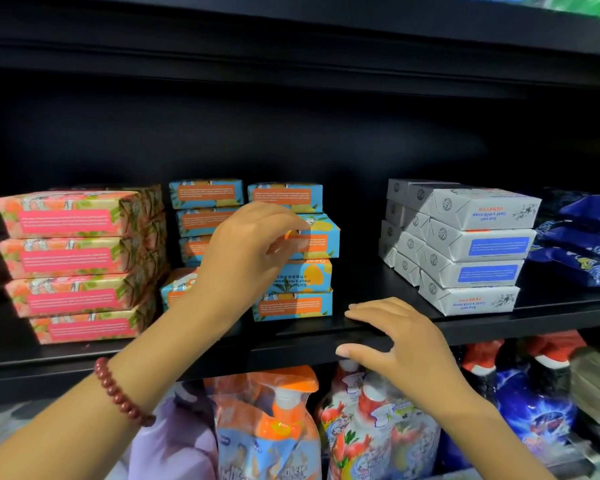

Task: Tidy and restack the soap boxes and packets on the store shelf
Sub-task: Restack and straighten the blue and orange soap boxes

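On the black shelf [388,289] stand stacks of soap boxes: pink floral boxes [73,265] at the left, blue-and-orange boxes [302,275] in the middle, grey-white boxes [471,251] at the right. My left hand [246,251] grips the top blue-and-orange box [321,237] of the front middle stack, thumb and fingers on its left end; the box sits slightly skewed to the right. My right hand [402,337] rests open on the shelf's front edge, holding nothing. More blue-and-orange boxes [205,206] are stacked behind my left hand, partly hidden.
Dark blue packets [582,244] lie at the shelf's far right. A bare gap of shelf lies between the blue and grey stacks. Below the shelf stand pump bottles and refill pouches [274,427]. Another shelf board runs overhead.
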Available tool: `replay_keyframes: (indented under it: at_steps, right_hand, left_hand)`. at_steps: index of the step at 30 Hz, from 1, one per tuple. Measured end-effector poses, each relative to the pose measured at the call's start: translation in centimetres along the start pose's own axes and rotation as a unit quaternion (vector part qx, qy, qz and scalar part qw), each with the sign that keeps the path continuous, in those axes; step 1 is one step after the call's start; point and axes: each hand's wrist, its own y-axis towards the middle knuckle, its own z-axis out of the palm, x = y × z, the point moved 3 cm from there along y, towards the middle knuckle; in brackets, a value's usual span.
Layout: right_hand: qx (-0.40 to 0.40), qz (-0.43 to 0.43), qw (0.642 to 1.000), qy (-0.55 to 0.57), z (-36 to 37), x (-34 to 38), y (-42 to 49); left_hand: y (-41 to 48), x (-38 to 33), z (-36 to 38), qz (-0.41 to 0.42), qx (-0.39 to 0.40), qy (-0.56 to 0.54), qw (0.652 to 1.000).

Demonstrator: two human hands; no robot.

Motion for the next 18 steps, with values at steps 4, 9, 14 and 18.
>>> replay_keyframes:
  at_steps: [4, 9, 14, 18]
  right_hand:
    - [-0.001, -0.001, 1.0, 0.001, -0.1, 0.0, 0.0]
    - [-0.005, -0.003, 1.0, 0.022, -0.5, 0.7, 0.0]
    - [-0.208, -0.104, 0.969, 0.088, -1.5, 4.8, 0.6]
    - [-0.178, -0.223, 0.954, 0.09, 0.3, 10.9, 2.9]
  left_hand:
    - [-0.5, 0.1, -0.1, -0.003, 0.004, -0.01, 1.0]
    - [-4.1, 0.6, -2.6, -0.018, -0.046, 0.016, 0.999]
    - [-10.1, 2.7, -5.1, -0.094, -0.012, 0.05, 0.994]
    - [-13.1, 4.0, -5.8, -0.138, 0.066, 0.086, 0.984]
